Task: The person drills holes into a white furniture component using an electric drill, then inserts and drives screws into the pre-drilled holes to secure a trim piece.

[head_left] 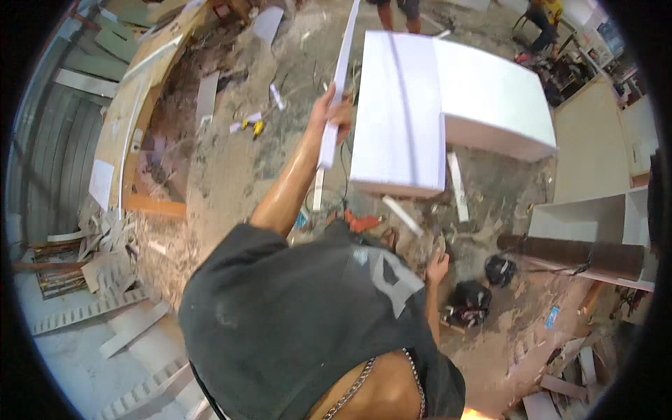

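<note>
— Where are the edges, and how much room is there to move?

— The long white board (338,84) stands on edge, running from the left hand (332,112) away to the far side. Just right of it sits a white cabinet piece (399,112) with a curved top (490,91); only a narrow gap separates its left edge from the board. Left of the board the dusty floor (224,175) lies more open, with white offcuts (206,98) and a small yellow tool (257,127) scattered on it. Further left, a curved plywood form (133,105) bounds that open patch.

— And the left hand's fingers?

— Clenched around the near end of the board, thumb on one face, fingers wrapped over the other, arm stretched out from the dark shirt (294,315).

— The right hand?

— The right hand (438,266) hangs low on the right, near a black power tool (469,302) on the floor. Its fingers look loosely curled and hold nothing that I can see, though how far open they are I cannot tell.

— Anything else close by?

— A brown tube (574,253) lies across a white box (595,217) to the right.
</note>
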`<state>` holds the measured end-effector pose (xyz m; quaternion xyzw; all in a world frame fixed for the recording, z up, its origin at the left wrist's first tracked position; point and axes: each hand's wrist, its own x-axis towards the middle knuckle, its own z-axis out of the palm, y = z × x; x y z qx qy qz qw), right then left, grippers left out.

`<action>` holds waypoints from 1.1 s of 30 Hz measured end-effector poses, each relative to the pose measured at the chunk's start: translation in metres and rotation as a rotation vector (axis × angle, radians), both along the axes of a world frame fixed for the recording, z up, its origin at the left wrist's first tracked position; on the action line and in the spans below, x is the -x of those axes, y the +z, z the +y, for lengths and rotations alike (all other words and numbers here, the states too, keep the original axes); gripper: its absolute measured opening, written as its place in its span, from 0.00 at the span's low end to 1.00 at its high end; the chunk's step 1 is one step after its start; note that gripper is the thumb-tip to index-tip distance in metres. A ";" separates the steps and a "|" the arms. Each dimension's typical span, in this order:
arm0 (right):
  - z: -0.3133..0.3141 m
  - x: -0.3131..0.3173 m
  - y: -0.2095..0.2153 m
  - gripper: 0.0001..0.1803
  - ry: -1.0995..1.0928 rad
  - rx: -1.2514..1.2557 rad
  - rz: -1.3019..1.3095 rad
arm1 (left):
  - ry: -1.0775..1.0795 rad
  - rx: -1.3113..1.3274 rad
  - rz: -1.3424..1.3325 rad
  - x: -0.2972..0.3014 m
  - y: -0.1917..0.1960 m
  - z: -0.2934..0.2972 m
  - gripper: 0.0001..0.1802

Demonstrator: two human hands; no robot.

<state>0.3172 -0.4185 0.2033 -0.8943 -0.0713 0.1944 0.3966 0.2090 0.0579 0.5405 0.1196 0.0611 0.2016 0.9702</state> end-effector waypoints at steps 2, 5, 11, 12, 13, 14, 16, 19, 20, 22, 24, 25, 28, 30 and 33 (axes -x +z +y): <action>0.054 0.013 0.070 0.26 -0.004 -0.229 -0.074 | 0.015 -0.025 0.097 0.055 -0.001 0.011 0.16; 0.069 -0.015 0.061 0.27 -0.022 -0.135 -0.382 | -0.066 -0.034 0.249 0.095 -0.022 0.001 0.15; 0.166 -0.049 0.150 0.28 -0.062 -0.755 0.349 | -0.021 -0.616 1.016 0.208 -0.036 -0.084 0.16; 0.187 -0.052 0.162 0.27 0.016 -0.806 0.402 | 0.013 -0.695 1.119 0.227 -0.041 -0.099 0.16; 0.212 -0.054 0.171 0.23 0.048 -0.851 0.338 | 0.033 -0.711 1.166 0.245 -0.045 -0.113 0.15; 0.240 -0.053 0.178 0.20 0.082 -0.897 0.276 | 0.058 -0.726 1.216 0.263 -0.051 -0.126 0.15; 0.289 -0.049 0.199 0.23 0.175 -0.833 0.502 | -0.006 -0.831 1.370 0.298 -0.061 -0.153 0.15; 0.368 -0.031 0.214 0.29 0.209 -0.909 0.548 | 0.001 -0.940 1.497 0.337 -0.087 -0.192 0.14; 0.392 -0.029 0.216 0.30 0.233 -0.875 0.530 | -0.019 -1.127 1.570 0.347 -0.096 -0.201 0.15; 0.437 -0.022 0.226 0.33 0.243 -0.837 0.484 | 0.097 -1.257 1.618 0.371 -0.112 -0.219 0.16; 0.459 -0.031 0.224 0.34 0.232 -0.818 0.400 | -0.078 -1.227 1.667 0.360 -0.084 -0.222 0.21; 0.468 -0.032 0.228 0.35 0.240 -0.887 0.411 | -0.246 -1.180 1.742 0.359 -0.062 -0.228 0.27; 0.478 -0.054 0.244 0.37 0.256 -1.017 0.383 | -0.186 -1.202 1.706 0.363 -0.077 -0.199 0.29; 0.472 -0.067 0.261 0.35 0.425 -1.272 0.568 | -0.165 -1.216 1.693 0.367 -0.083 -0.179 0.30; 0.449 -0.080 0.289 0.26 0.411 -1.187 0.535 | -0.169 -1.248 1.636 0.362 -0.091 -0.144 0.31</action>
